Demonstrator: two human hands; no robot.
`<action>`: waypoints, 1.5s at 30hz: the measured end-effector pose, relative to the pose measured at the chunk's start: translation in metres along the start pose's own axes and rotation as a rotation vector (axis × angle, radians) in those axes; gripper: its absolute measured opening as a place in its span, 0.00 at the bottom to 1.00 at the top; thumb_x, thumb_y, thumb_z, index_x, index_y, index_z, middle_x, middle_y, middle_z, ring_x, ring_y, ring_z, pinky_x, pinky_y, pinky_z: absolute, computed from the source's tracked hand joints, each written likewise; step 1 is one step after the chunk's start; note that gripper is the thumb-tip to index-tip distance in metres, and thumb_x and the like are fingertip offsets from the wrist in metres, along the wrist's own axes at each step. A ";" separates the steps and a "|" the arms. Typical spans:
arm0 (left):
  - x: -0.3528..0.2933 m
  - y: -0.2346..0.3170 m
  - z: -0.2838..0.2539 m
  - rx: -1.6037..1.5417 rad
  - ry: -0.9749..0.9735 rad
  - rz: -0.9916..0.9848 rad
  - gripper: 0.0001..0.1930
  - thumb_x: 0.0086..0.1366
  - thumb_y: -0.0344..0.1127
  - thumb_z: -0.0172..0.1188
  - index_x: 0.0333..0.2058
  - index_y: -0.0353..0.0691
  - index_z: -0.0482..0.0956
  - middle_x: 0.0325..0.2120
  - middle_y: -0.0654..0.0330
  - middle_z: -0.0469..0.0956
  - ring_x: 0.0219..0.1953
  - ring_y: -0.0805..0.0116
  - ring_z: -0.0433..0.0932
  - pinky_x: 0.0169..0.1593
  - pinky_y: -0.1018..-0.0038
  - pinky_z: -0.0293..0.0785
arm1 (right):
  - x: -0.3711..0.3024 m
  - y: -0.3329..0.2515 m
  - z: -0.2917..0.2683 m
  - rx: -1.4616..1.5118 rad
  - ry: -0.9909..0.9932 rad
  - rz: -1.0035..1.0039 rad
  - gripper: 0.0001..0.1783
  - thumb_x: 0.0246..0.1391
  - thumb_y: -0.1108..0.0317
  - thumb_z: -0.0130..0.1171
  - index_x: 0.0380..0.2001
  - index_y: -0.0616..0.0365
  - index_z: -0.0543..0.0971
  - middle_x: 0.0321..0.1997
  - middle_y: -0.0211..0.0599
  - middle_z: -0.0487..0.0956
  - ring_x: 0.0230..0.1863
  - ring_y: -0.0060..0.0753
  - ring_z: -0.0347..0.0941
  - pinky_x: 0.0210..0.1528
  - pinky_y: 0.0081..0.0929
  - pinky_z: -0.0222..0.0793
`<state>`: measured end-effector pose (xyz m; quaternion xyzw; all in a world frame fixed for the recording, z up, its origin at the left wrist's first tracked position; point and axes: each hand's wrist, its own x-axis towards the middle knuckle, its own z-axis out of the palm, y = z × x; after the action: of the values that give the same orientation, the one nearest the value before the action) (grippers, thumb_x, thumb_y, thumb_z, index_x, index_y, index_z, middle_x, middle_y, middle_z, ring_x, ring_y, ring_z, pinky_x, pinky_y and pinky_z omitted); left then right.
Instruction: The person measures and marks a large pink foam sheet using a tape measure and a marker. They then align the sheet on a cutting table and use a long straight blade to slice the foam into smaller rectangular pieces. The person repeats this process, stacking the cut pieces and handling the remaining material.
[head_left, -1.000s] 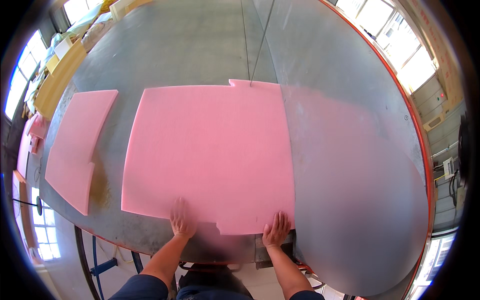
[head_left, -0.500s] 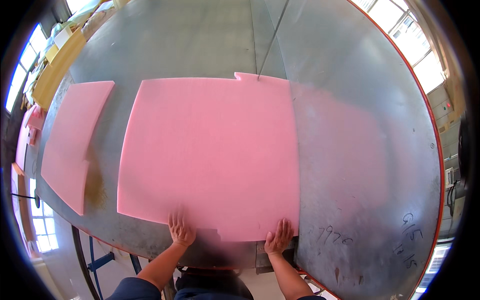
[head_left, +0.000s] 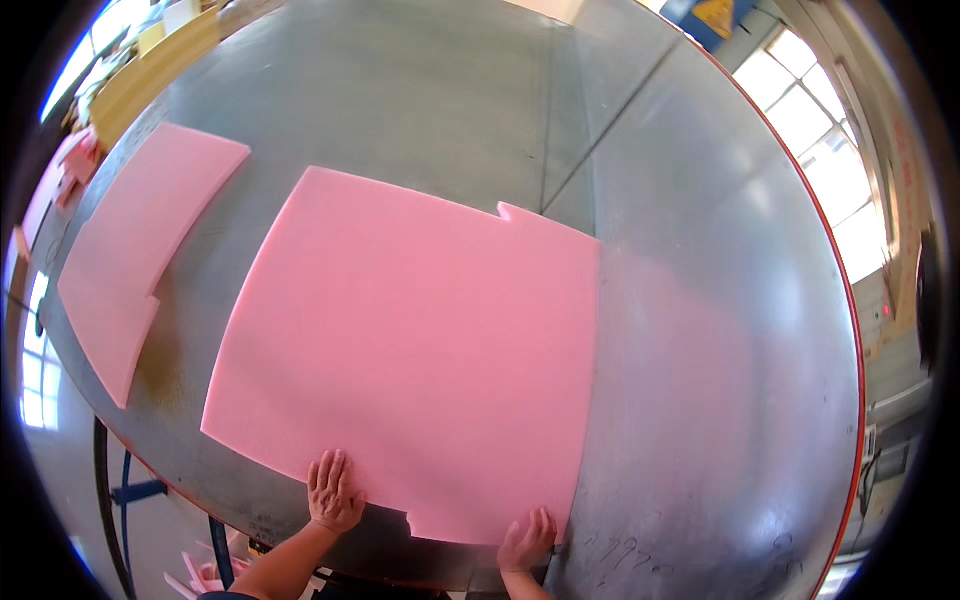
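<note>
A large pink foam sheet lies flat on the grey metal table, its right edge along a shiny grey panel. Small notches break its far and near edges. My left hand rests on the near edge left of the middle, fingers stretched out on the foam. Near the close right corner, my right hand touches the same edge with its fingers laid forward. A thin straight wire or blade slants down to the sheet's far edge, right of the far notch.
To the left lies a narrower curved pink foam piece with a step in its inner edge. Yellowish foam stands beyond the table's left rim. Pink scraps lie below the near edge. Red trim borders the panel's right side.
My view has swung, so the sheet appears turned and lower in the picture. The wire's lower end showed over the foam before and now meets its far edge. Both hands stay on the near edge.
</note>
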<state>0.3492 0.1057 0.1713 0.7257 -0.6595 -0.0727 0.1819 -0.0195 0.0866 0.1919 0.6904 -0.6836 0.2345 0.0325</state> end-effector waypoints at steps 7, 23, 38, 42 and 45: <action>-0.002 -0.008 -0.003 0.049 0.006 -0.015 0.33 0.62 0.48 0.53 0.62 0.34 0.69 0.65 0.48 0.67 0.68 0.44 0.63 0.70 0.45 0.51 | 0.329 -0.104 0.165 0.415 0.205 -0.216 0.15 0.56 0.65 0.66 0.20 0.59 0.74 0.20 0.40 0.73 0.23 0.45 0.71 0.26 0.42 0.65; 0.013 0.000 0.001 0.065 -0.056 0.028 0.29 0.67 0.43 0.51 0.62 0.32 0.68 0.64 0.43 0.68 0.66 0.37 0.65 0.66 0.39 0.57 | 0.635 -0.162 0.309 0.072 0.082 -0.055 0.13 0.61 0.60 0.57 0.48 0.48 0.78 0.40 0.37 0.85 0.39 0.46 0.82 0.38 0.43 0.78; 0.040 -0.012 -0.018 0.012 -0.189 -0.054 0.36 0.68 0.52 0.51 0.69 0.40 0.59 0.73 0.55 0.54 0.75 0.56 0.51 0.74 0.54 0.46 | 0.272 -0.406 0.153 1.558 -0.308 0.490 0.09 0.60 0.64 0.61 0.31 0.56 0.74 0.21 0.26 0.69 0.18 0.17 0.62 0.18 0.19 0.58; 0.030 -0.043 -0.014 0.134 -0.152 -0.109 0.41 0.66 0.57 0.54 0.70 0.39 0.57 0.72 0.55 0.55 0.75 0.57 0.50 0.74 0.54 0.46 | 0.080 -0.522 0.033 1.605 -1.152 -0.072 0.16 0.63 0.56 0.60 0.40 0.60 0.79 0.32 0.34 0.82 0.32 0.34 0.79 0.33 0.31 0.74; 0.041 -0.037 -0.017 0.029 -0.209 0.056 0.46 0.61 0.61 0.60 0.70 0.40 0.56 0.72 0.55 0.55 0.74 0.58 0.50 0.74 0.54 0.46 | 0.030 -0.555 -0.023 1.133 -1.244 -0.916 0.32 0.54 0.57 0.66 0.59 0.57 0.72 0.35 0.47 0.84 0.38 0.56 0.80 0.43 0.48 0.74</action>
<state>0.3939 0.0702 0.1792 0.6981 -0.6958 -0.1334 0.1033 0.5053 0.1019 0.3761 0.8047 -0.0272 0.0860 -0.5867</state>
